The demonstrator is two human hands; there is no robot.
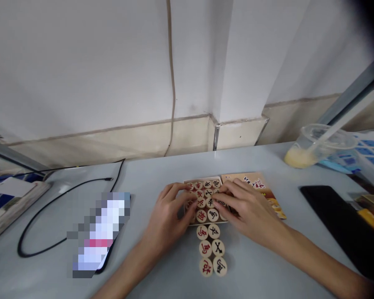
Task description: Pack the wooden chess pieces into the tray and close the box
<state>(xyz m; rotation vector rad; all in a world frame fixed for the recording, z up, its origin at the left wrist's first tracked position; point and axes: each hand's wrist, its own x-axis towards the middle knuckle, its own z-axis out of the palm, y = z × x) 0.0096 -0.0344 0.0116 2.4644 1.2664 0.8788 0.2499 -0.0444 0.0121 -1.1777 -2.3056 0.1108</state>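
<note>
Round cream pieces [201, 215], red- or black-inscribed, between left hand [170, 206] and right hand [246, 203], each grip unclear

The round cream discs with red and black characters [205, 248] look smooth and mostly matt, whether wood or plastic cannot be told; the shallow white rectangular box [202, 180] resembles thin card. The pale blue-grey tabletop [162, 178] is smooth with a soft sheen. The clear, round plastic cup [308, 135] looks glossy, the thin black cable [26, 220] rubbery, the white wall [96, 62] flat and matt.
</note>
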